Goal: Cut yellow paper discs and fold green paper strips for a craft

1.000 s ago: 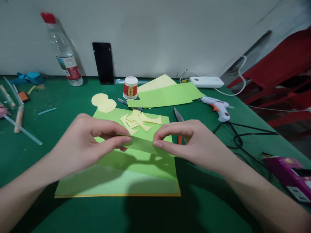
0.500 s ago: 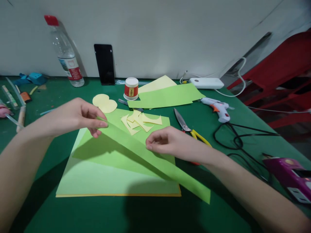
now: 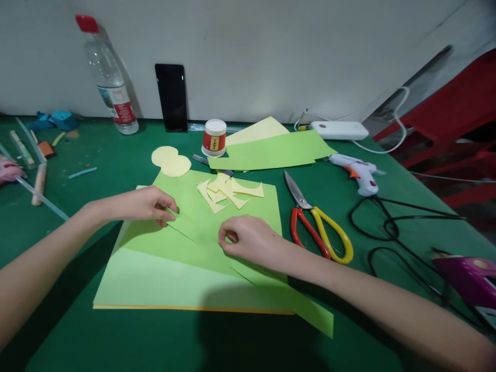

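A loose green paper sheet [image 3: 201, 235] lies skewed across a stack of green paper [image 3: 155, 284] on the green table. My left hand [image 3: 145, 205] pinches that sheet's left corner, fingers closed on it. My right hand [image 3: 248, 240] rests curled on the sheet near its middle, fingertips pressed to the paper. Several pale yellow paper scraps [image 3: 227, 191] lie on the stack just beyond my hands. Two yellow paper circles [image 3: 170, 161] sit further back on the left.
Red-and-yellow scissors [image 3: 315, 222] lie right of the stack, then a glue gun [image 3: 354, 170] and black cables [image 3: 395, 227]. Behind stand a small red jar [image 3: 214, 137], more paper sheets [image 3: 271, 147], a phone [image 3: 172, 97], a water bottle [image 3: 106, 77]. Glue sticks [image 3: 36, 175] lie far left.
The green sheet, held folded between both hands a second ago, has been opened out and laid down flat on the stack. Both hands have dropped to the paper.
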A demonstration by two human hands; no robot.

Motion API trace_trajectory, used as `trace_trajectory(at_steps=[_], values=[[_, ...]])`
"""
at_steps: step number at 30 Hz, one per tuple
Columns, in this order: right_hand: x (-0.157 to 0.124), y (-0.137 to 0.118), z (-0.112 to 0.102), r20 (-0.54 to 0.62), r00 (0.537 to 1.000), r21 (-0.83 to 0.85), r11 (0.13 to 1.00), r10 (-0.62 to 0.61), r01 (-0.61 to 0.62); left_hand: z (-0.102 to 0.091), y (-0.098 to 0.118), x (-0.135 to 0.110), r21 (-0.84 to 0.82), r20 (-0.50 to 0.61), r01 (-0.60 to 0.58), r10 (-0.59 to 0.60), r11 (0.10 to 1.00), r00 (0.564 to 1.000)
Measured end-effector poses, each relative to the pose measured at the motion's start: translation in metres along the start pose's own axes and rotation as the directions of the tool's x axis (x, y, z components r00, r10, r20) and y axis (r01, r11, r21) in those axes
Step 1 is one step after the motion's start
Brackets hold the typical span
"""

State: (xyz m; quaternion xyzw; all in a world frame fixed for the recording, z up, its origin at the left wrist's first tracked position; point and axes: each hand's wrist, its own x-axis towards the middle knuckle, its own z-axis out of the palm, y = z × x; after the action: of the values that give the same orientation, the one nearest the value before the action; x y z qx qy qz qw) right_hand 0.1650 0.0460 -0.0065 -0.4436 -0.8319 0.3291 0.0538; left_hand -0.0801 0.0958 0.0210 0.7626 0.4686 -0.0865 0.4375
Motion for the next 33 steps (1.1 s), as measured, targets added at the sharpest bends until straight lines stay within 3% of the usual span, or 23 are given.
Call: trace_trajectory(at_steps=[2, 4, 7, 16, 21, 23, 25, 28, 33], values=[[0.0, -0.003, 0.001, -0.034, 0.996, -0.062, 0.995, -0.083, 0.081, 0.001, 0.002, -0.002, 0.079, -0.01, -0.035, 0.036, 0.996, 0.999], [0.002, -0.005, 0.001, -0.034, 0.969, -0.193, 0.953, -0.244, 0.233, 0.002, 0.004, -0.003, 0.138, -0.009, -0.058, 0.059, 0.989, 0.998], [0.007, -0.008, 0.001, 0.051, 0.886, -0.408, 0.8, -0.461, 0.44, 0.002, 0.006, -0.003, 0.185, -0.011, -0.065, 0.068, 0.981, 0.998], [0.012, -0.012, 0.0, 0.126, 0.858, -0.436, 0.749, -0.498, 0.499, 0.003, 0.005, -0.003, 0.307, -0.068, -0.076, 0.102, 0.949, 0.992], [0.011, -0.017, -0.005, 0.172, 0.862, -0.447, 0.742, -0.477, 0.5, 0.009, -0.002, -0.006, 0.413, -0.218, -0.004, 0.103, 0.911, 0.97], [0.012, -0.021, -0.008, 0.197, 0.868, -0.448, 0.745, -0.456, 0.494, 0.018, -0.005, -0.009, 0.467, -0.31, 0.021, 0.141, 0.884, 0.94], [0.012, -0.025, -0.012, 0.218, 0.869, -0.448, 0.746, -0.443, 0.493, 0.035, -0.005, -0.014, 0.554, -0.379, 0.001, 0.251, 0.832, 0.891], [0.011, -0.027, -0.012, 0.229, 0.869, -0.461, 0.737, -0.439, 0.494, 0.069, -0.001, -0.022, 0.646, -0.378, -0.1, 0.432, 0.757, 0.819], [0.009, -0.017, 0.004, 0.153, 0.848, -0.508, 0.696, -0.507, 0.508, 0.106, 0.011, -0.025, 0.648, -0.341, -0.103, 0.408, 0.754, 0.847]])
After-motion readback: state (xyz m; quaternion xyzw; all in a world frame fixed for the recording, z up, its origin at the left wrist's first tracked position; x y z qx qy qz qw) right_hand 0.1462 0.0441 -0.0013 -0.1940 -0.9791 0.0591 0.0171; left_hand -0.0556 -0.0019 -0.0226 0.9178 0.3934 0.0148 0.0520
